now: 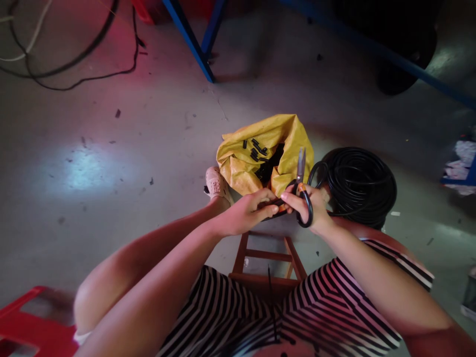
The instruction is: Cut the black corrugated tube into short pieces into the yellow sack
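My right hand (316, 206) is closed on scissors (300, 171) with black and orange handles, their blades pointing away from me. A short stretch of black tubing (277, 202) is pinched in my left hand (247, 213), beside the scissor handles. Just beyond both hands a yellow sack (256, 133) lies with its mouth open. Several short black tube pieces (256, 151) rest on its folded side, and more dark pieces show inside. To the right sits a thick coil of black tubing (360, 183), and a loop of it runs towards my right hand.
A small wooden stool (267, 255) stands below my hands, between my legs. At the lower left is a red plastic stool (33, 317). Blue metal legs (189, 37) stand at the top, and black cables (85, 54) lie on the grey floor (148, 129) among scraps.
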Demonstrator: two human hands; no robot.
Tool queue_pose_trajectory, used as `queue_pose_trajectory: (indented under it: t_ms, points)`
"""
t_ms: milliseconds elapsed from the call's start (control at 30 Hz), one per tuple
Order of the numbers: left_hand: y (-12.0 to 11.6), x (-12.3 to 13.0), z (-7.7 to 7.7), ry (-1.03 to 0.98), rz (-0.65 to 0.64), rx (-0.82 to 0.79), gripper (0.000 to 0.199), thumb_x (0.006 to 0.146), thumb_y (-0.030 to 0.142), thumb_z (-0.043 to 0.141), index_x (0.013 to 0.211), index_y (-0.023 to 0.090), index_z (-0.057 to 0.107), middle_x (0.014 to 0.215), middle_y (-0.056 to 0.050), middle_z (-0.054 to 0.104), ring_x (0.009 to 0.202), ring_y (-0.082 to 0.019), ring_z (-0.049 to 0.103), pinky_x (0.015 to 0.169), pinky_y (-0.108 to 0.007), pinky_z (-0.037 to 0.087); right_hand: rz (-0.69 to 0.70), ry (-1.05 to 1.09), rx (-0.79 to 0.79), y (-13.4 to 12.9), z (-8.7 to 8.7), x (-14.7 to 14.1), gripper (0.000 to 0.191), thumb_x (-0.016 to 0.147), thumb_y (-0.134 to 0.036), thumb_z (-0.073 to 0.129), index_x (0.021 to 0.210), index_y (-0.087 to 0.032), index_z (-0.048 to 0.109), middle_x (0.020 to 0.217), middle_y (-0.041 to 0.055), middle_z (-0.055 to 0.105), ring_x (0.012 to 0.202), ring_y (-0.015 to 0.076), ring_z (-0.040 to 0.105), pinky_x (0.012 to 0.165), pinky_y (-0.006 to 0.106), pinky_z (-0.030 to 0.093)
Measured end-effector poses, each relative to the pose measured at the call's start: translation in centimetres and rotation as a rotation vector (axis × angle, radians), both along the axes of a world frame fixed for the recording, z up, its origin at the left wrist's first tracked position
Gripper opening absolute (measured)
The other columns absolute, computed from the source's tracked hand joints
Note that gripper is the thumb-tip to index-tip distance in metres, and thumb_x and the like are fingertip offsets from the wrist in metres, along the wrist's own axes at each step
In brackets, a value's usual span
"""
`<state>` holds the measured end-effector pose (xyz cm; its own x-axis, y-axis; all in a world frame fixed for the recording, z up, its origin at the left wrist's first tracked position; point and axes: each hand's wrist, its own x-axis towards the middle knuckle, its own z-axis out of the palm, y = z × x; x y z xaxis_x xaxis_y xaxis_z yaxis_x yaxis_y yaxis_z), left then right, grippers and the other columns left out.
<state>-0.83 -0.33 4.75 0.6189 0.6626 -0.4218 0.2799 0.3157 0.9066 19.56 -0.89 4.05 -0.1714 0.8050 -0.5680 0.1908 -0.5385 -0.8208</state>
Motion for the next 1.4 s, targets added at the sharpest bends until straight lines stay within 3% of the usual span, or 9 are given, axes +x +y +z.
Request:
queue_pose_trajectory:
  t_ms: [133,267,400,567,767,967,1400]
  points:
    - [0.2,-0.2,-0.1,-0.034,0.019,-0.087,0.027,0.101,0.043,0.052,0.094,0.017,0.059,0.088,-0.004,0.065,0.082,-0.017,0.059,0.076,-0.029,0.049,-0.101,-0.033,-0.006,0.9,0.5,0.7,0.052,0.077,-0.070,0.071,0.083,-0.020,0.060,0.067,0.0011,0.060,0.058,0.0151,0.055,0.056,0.029,0.046]
    - [0.6,-0.8,-0.3,-0.112,0.223,-0.110,0.031,0.103,0.048,0.049,0.092,0.019,0.054,0.076,0.000,0.053,0.071,-0.014,0.050,0.067,-0.027,0.045,0.029,-0.082,0.018,0.6,0.5,1.0,0.049,0.083,-0.067,0.066,0.077,-0.019,0.057,0.064,-0.0009,0.054,0.061,0.0144,0.050,0.058,0.028,0.041]
    - [1.0,-1.3,-0.3,-0.063,0.403,-0.020,0.033,0.102,0.052,0.050,0.092,0.020,0.054,0.069,0.003,0.041,0.061,-0.013,0.038,0.056,-0.027,0.035,0.193,-0.035,-0.011,-1.0,0.2,0.4,0.042,0.082,-0.058,0.071,0.088,-0.018,0.059,0.076,-0.0012,0.055,0.071,0.0141,0.050,0.065,0.026,0.039]
    - [1.2,-1.4,0.4,0.030,0.333,0.081,0.033,0.101,0.051,0.051,0.094,0.019,0.059,0.072,0.000,0.047,0.068,-0.016,0.044,0.060,-0.029,0.040,0.332,-0.010,-0.032,-2.2,0.6,-0.3,0.045,0.081,-0.056,0.074,0.101,-0.018,0.061,0.079,-0.0016,0.055,0.073,0.0148,0.050,0.066,0.027,0.038]
    - [1.3,-1.3,0.5,0.095,0.312,0.187,0.033,0.101,0.048,0.052,0.090,0.019,0.062,0.076,-0.002,0.052,0.072,-0.017,0.047,0.064,-0.031,0.042,0.293,-0.046,-0.064,-1.6,0.7,-0.3,0.044,0.083,-0.059,0.069,0.095,-0.018,0.059,0.082,0.0004,0.055,0.076,0.0162,0.050,0.070,0.028,0.038]
    - [1.2,-1.1,0.5,0.072,0.296,0.166,0.031,0.102,0.046,0.051,0.095,0.018,0.062,0.077,-0.001,0.053,0.071,-0.017,0.047,0.065,-0.031,0.042,0.282,-0.058,-0.036,-1.5,0.6,-0.1,0.042,0.083,-0.058,0.070,0.088,-0.019,0.055,0.081,-0.0006,0.052,0.077,0.0161,0.048,0.072,0.028,0.039]
    - [0.9,-0.5,0.3,0.055,0.326,0.174,0.025,0.101,0.040,0.051,0.094,0.018,0.060,0.082,-0.002,0.059,0.075,-0.016,0.054,0.071,-0.030,0.045,0.296,-0.055,-0.038,-1.6,0.4,-0.2,0.043,0.084,-0.059,0.070,0.093,-0.019,0.058,0.084,0.0005,0.056,0.078,0.0168,0.050,0.074,0.028,0.040]
